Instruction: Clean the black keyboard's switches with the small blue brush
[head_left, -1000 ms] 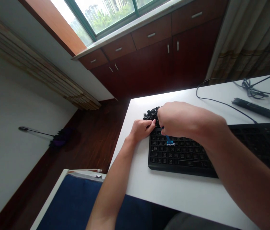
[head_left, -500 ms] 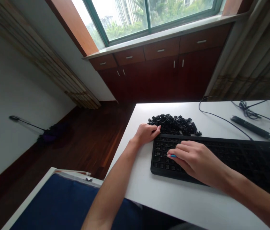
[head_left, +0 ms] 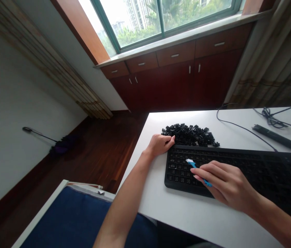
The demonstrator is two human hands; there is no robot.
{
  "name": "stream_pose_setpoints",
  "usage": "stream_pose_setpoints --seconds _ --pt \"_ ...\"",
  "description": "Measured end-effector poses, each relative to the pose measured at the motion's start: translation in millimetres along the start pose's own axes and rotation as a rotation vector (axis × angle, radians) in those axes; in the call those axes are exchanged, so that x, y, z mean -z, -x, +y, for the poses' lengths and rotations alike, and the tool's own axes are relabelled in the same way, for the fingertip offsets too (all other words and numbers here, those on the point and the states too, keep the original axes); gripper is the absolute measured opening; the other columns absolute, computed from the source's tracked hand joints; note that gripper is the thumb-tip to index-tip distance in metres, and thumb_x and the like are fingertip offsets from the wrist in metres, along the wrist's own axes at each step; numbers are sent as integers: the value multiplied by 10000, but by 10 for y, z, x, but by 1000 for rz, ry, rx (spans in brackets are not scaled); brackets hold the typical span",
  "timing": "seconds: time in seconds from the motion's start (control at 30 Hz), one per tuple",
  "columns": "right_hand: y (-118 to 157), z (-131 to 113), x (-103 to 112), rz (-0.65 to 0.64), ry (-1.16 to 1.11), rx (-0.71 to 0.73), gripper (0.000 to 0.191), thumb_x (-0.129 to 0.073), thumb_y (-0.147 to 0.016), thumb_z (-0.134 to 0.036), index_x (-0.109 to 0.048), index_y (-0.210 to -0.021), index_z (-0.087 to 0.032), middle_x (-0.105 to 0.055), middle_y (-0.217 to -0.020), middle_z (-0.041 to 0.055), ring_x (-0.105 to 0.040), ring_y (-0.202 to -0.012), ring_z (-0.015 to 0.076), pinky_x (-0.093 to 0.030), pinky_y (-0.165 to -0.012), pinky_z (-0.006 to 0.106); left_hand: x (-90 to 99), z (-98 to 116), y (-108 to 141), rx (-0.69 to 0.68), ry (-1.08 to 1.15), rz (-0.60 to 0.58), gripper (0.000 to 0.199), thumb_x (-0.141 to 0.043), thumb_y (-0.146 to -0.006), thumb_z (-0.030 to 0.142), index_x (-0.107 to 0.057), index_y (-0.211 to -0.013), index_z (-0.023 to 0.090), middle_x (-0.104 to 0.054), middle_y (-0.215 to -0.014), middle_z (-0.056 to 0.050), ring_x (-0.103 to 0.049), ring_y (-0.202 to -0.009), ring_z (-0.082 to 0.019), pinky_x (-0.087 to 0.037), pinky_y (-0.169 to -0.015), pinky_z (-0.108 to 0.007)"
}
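My right hand (head_left: 229,184) pinches the blue brush (head_left: 192,164), tip pointing away and left over the long keyboard (head_left: 254,162) on the counter (head_left: 166,206). My left hand (head_left: 159,144) curls at its corner; can't tell if gripping.

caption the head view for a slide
Right hand holding a blue brush over a black keyboard, left hand at its corner, loose keycaps piled behind.

One keyboard (head_left: 261,172), one brush (head_left: 192,164)

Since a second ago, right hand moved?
Yes, nearer: the right hand shifted from covering the far edge of the long black keyboard to covering its near edge.
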State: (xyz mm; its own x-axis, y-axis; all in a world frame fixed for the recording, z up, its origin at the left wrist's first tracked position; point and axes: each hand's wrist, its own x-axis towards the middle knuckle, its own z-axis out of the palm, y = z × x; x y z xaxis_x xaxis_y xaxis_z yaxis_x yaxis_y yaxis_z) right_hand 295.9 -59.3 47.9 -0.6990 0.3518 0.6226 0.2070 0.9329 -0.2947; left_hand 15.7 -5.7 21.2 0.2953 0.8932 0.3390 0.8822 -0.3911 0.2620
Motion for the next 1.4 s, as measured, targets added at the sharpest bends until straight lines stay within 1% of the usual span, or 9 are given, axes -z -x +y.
stream_pose_setpoints --seconds 0.2,0.33,0.43,0.6,0.8,0.9,1.03,1.17,1.4 --pt "-20 -89 -112 -66 61 -57 166 -516 -912 -118 -640 -1016 -155 -657 -847 66 -610 -736 157 -499 -638 282 -2 12 0 2 12 -10 550 -383 -975 412 -442 -489 162 -425 -456 26 -279 -431 -74 -226 -511 -256" --pt "-7 -98 -133 -98 155 -62 278 -477 -907 -63 -629 -1124 -146 -656 -890 75 -608 -753 166 -504 -660 302 -4 17 -3 7 13 -17 548 -394 -973 407 -445 -487 160 -437 -458 29 -289 -435 -71 -223 -511 -250" --pt "12 -89 -99 -62 192 -38 358 -490 -895 -42 -595 -1223 -140 -665 -963 92 -620 -822 186 -511 -712 321 -12 15 -4 16 14 -19 540 -402 -972 405 -442 -492 159 -440 -462 33 -289 -436 -68 -223 -514 -246" --pt "9 -73 -26 69 67 -88 325 -578 -873 -74 -591 -1188 -153 -668 -975 85 -609 -835 180 -507 -713 307 -19 11 -1 27 15 -26 537 -405 -971 403 -414 -494 157 -409 -458 39 -289 -439 -65 -225 -518 -244" --pt "25 -43 -79 41 -35 -200 190 -554 -892 -109 -616 -1066 -152 -670 -944 74 -618 -797 161 -512 -672 279 -11 16 -5 24 15 -32 523 -418 -966 394 -405 -500 157 -385 -460 45 -278 -442 -64 -223 -515 -245" --pt "34 -13 -91 -13 33 -214 317 -474 -894 -48 -626 -1147 -164 -681 -957 70 -630 -792 163 -518 -665 280 -11 17 -6 19 18 -29 522 -419 -965 393 -410 -499 158 -392 -461 45 -279 -441 -65 -227 -514 -246" --pt "20 6 -54 46 152 -167 459 -448 -875 -6 -580 -1280 -177 -693 -1042 84 -648 -871 187 -526 -743 314 -14 14 -4 18 22 -21 524 -419 -962 396 -427 -495 159 -408 -462 41 -281 -447 -68 -232 -515 -245" --pt "5 -6 -34 97 54 -219 332 -557 -893 -101 -580 -1219 -159 -698 -1013 82 -642 -859 178 -522 -752 303 -13 15 -3 23 24 -15 529 -418 -961 395 -414 -488 158 -397 -456 41 -275 -443 -67 -228 -511 -245" --pt "29 -41 -110 46 -69 -257 135 -505 -934 -147 -598 -1030 -160 -676 -878 69 -628 -784 168 -511 -689 292 -8 27 -8 23 27 -19 527 -412 -963 396 -400 -494 157 -389 -458 40 -269 -444 -66 -222 -506 -243"
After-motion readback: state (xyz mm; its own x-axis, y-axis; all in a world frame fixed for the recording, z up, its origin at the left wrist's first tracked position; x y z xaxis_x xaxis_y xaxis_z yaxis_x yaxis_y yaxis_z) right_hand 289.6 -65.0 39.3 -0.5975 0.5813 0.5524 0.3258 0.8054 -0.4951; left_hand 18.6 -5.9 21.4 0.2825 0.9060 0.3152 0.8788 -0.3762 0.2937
